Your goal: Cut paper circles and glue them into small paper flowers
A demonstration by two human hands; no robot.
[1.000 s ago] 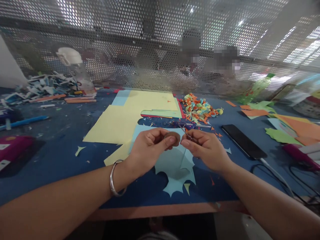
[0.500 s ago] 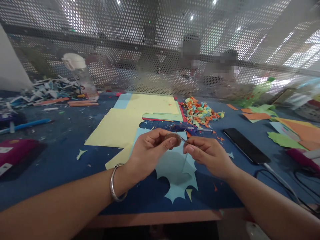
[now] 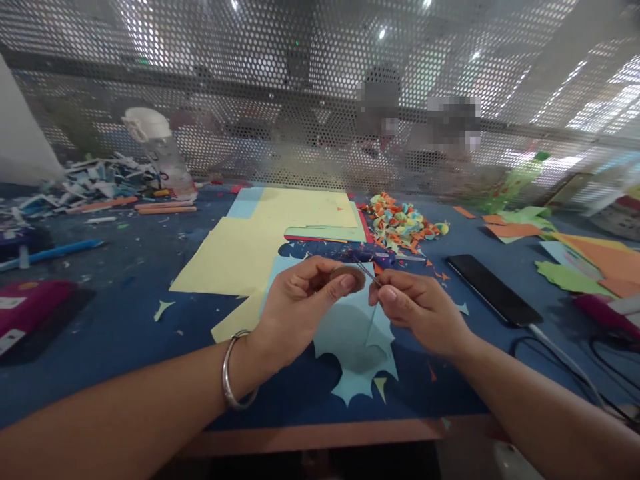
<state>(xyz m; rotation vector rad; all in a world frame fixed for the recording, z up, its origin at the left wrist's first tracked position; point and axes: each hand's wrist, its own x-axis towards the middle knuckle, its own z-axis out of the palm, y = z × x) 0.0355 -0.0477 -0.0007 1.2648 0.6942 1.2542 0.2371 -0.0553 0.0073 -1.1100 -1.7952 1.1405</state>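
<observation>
Between thumb and fingers, my left hand (image 3: 305, 300) pinches a flat, brownish round disc (image 3: 354, 277) over the table. My right hand (image 3: 413, 303) is closed on thin metal tweezers (image 3: 369, 272), whose two slim prongs point up and left beside the disc's right edge. The prongs look slightly apart, and I cannot make out anything between them. Below both hands lies light blue paper (image 3: 345, 333) with scalloped cut edges, partly hidden by my left hand. A purple-handled tool (image 3: 370, 256) lies just behind the hands.
Yellow sheets (image 3: 220, 257) lie behind and left. A pile of small coloured paper pieces (image 3: 405, 223) is at the back. To the right are a phone (image 3: 493, 287) with a cable and orange paper (image 3: 600, 260). A bottle (image 3: 167, 157) stands back left before a perforated metal screen (image 3: 310, 133).
The tweezers have drawn slightly right, off the disc's edge, and their prongs show more apart. My right hand moved a little right; the disc shows more of its flat face.
</observation>
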